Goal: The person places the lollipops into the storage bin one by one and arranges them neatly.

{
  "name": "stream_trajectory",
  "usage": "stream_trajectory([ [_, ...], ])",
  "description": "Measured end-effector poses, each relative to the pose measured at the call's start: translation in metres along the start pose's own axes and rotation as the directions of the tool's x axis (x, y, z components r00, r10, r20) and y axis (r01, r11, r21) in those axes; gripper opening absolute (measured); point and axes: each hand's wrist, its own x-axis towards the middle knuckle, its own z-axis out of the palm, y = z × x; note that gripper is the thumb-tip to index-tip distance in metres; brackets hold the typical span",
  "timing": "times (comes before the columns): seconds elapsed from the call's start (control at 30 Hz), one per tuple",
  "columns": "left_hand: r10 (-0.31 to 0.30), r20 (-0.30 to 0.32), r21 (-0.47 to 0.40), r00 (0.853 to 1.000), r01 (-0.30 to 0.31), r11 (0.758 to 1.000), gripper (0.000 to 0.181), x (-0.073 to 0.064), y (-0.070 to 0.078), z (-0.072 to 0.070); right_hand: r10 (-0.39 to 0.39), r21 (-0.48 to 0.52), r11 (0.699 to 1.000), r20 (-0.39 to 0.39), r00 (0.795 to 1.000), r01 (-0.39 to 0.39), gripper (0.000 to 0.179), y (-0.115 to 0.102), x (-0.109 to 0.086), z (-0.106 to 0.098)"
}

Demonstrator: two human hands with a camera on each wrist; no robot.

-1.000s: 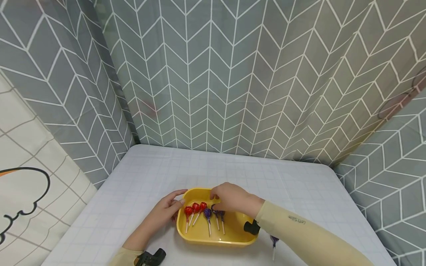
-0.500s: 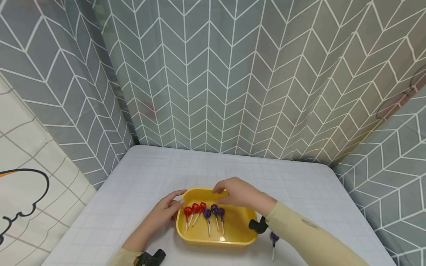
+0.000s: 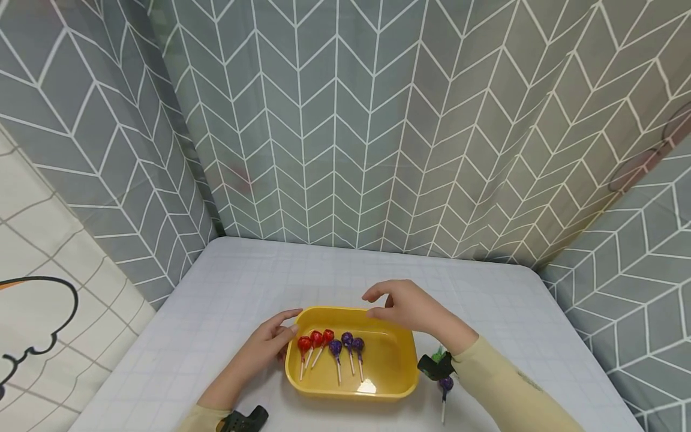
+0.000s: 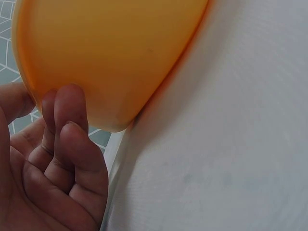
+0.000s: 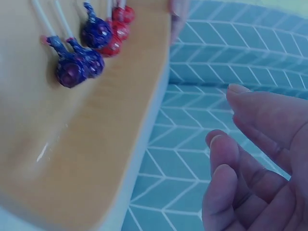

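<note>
A yellow plastic tray (image 3: 385, 360) stands on the table, with three red lollipops (image 3: 316, 339) at its left and three purple lollipops (image 3: 347, 339) beside them, sticks toward me. My left hand (image 3: 266, 343) grips the tray's left end, thumb at the rim and fingers against the outer wall (image 4: 115, 108). Over the tray's back right rim hovers my right hand (image 3: 407, 305), its fingers loosely bent and apart from the thumb, holding nothing. In the right wrist view, the right hand (image 5: 260, 168) is outside the tray wall, away from the lollipops (image 5: 72, 67).
Right of the tray, another purple lollipop (image 3: 445, 384) lies on the white-covered table (image 3: 259, 264). A green-wrapped item (image 3: 438, 354) shows beyond it, partly hidden by the right wrist camera (image 3: 436, 366). Grey chevron curtains (image 3: 345, 150) hang behind the table.
My right hand has let go of a purple lollipop in the tray and moved up and right to the back rim. The green-wrapped item has come into view. My left hand stays put.
</note>
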Motion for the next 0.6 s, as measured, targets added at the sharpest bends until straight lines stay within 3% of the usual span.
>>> stream_trajectory([
  [0.6,-0.018,-0.024,-0.013,1.0,0.018,1.0,0.048,0.001,-0.004,0.002,0.035,0.083,0.996,-0.159,0.987,-0.022,0.029,0.033,-0.043,-0.022],
])
